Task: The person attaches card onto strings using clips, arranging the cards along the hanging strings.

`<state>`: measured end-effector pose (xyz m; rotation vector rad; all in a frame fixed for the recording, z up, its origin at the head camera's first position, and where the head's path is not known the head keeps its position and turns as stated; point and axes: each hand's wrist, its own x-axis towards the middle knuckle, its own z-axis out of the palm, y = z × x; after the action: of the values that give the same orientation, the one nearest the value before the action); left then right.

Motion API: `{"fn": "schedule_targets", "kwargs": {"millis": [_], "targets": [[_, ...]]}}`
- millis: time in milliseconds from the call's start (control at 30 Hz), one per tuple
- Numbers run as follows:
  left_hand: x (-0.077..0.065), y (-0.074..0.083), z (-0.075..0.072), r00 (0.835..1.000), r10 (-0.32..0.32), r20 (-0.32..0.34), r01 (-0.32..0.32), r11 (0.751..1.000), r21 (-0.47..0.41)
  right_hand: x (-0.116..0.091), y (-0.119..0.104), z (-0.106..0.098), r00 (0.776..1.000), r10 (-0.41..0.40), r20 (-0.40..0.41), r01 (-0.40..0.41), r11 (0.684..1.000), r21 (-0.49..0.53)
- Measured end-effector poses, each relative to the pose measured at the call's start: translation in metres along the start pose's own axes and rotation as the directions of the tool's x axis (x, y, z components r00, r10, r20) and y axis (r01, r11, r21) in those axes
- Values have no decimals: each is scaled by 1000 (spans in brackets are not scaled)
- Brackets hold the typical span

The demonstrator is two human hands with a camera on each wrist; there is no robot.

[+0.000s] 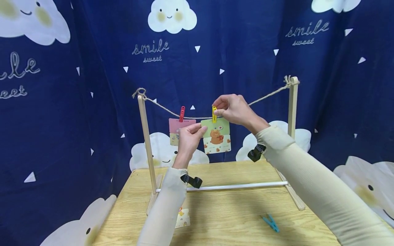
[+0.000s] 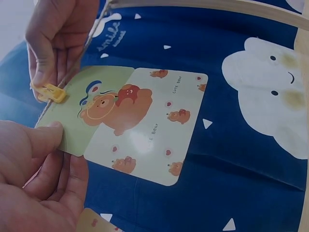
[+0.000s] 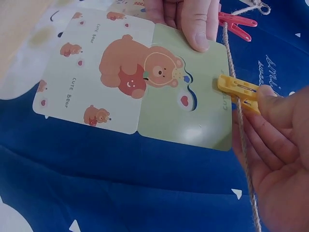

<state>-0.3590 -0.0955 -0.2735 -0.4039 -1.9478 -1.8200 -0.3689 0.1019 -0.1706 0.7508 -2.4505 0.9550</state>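
Observation:
A green and white bear card (image 1: pixel 217 136) is up against the twine (image 3: pixel 244 145), its green edge at the top in the head view. My left hand (image 1: pixel 189 138) pinches the card's left side between thumb and fingers. At the top edge my right hand (image 1: pixel 232 108) pinches a yellow clothespin (image 3: pixel 237 92), whose jaws sit over the twine and the card's edge. Just left of this, a pink card (image 1: pixel 173 127) hangs from the twine by a red clothespin (image 1: pixel 182 113); my left hand covers part of it.
Two wooden posts (image 1: pixel 293 106) hold the twine, joined low down by a white rod (image 1: pixel 240 186). On the wooden table (image 1: pixel 221 212) lie a blue clothespin (image 1: pixel 271 223) and another card (image 1: pixel 183 218), partly behind my left forearm. A dark blue curtain (image 1: pixel 246 30) hangs behind.

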Motion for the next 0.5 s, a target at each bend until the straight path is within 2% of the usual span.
{"fn": "schedule_targets", "kwargs": {"millis": [167,500], "targets": [[0,0,-1,1000,10,2,-10,1000,-3,0,-1,1,1000,-3,3,3,1000,-4],[-1,1,-1,999,36,-11,-36,998,46,0,3,2,1000,-12,16,12,1000,0]]}}
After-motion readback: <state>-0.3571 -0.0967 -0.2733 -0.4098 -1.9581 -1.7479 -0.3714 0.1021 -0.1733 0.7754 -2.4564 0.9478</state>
